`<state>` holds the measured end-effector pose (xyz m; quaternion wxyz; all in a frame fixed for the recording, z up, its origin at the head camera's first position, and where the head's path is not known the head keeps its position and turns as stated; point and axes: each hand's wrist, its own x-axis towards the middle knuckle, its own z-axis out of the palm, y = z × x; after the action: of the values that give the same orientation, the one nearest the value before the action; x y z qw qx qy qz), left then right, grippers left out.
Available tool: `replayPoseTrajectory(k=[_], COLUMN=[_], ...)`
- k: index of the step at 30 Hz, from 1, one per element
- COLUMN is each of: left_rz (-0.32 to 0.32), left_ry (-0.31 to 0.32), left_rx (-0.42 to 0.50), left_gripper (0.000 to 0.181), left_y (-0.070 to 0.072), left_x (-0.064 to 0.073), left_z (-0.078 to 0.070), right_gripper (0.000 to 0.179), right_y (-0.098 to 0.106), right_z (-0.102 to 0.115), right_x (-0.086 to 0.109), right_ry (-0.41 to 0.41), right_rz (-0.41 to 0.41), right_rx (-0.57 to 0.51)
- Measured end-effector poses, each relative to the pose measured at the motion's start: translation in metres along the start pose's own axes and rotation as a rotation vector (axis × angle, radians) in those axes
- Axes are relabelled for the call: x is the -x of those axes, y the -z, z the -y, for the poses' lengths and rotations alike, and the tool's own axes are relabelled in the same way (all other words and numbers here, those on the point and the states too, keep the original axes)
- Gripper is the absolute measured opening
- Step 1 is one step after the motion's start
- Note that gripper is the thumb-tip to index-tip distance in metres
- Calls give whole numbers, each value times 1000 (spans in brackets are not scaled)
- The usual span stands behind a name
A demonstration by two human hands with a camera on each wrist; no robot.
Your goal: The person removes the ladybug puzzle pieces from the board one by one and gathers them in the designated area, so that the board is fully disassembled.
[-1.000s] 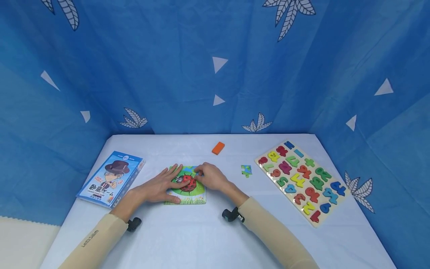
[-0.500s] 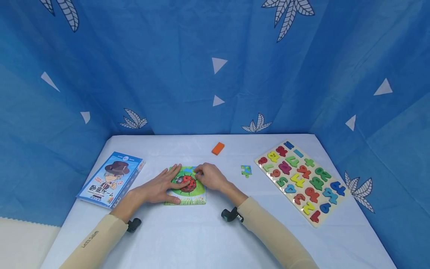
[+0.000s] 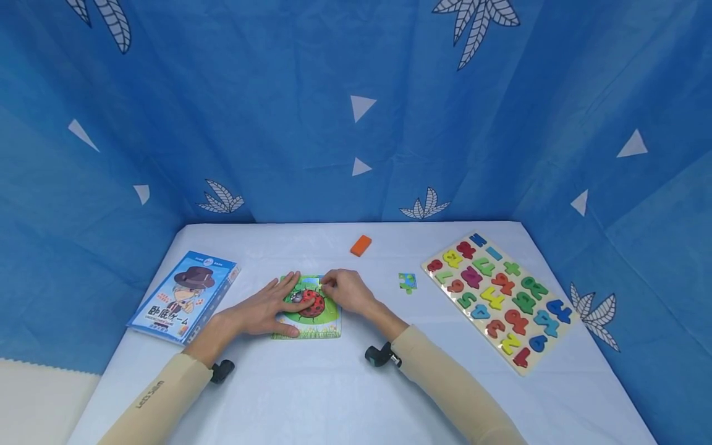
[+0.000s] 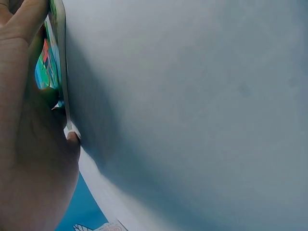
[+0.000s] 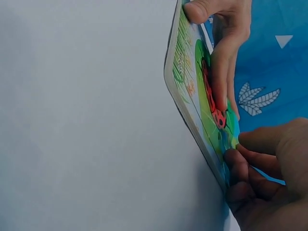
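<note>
A ladybug jigsaw puzzle (image 3: 322, 324) lies flat on the white table, its tray edge toward the person. My left hand (image 3: 264, 314) is spread over its left half, fingers straight, with one finger on the red ladybug (image 5: 220, 119). At the upper right part of the puzzle, my right hand (image 3: 351, 292) pinches a green puzzle piece (image 5: 235, 140) between thumb and fingers. Those fingers hide most of the piece and that corner of the picture. In the left wrist view, the left hand (image 4: 33, 139) rests along the puzzle's edge.
A loose blue and green puzzle piece (image 3: 408, 282) lies right of the puzzle. Behind it is an orange block (image 3: 361, 245). On the right sits a wooden number board (image 3: 445, 290); on the left, a blue game box (image 3: 186, 296). Blue curtains (image 3: 311, 123) surround the table.
My right fingers have shifted very slightly at the puzzle's upper right. The left hand stays in place, and the loose piece and other objects have not moved.
</note>
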<state>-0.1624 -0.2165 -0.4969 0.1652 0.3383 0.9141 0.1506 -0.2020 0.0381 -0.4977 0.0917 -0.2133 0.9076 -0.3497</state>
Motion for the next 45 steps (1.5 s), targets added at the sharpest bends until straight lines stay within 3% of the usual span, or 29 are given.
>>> replayPoseTrajectory(k=[19,28,45], left_rz=[-12,-13,-21], left_ry=[-16,-7,-20], left_rx=[4,11,-1], left_gripper=[78,78,78], left_y=[-2,-3,-3], left_x=[0,0,0], left_z=[1,1,2], right_gripper=[5,27,19], right_y=[-3,-5,-6], right_z=[-1,-2,1], right_x=[-6,-6,-7], right_ry=[-21,12,52], right_rz=[-60,-29,-49], right_rx=[-63,-45,-55])
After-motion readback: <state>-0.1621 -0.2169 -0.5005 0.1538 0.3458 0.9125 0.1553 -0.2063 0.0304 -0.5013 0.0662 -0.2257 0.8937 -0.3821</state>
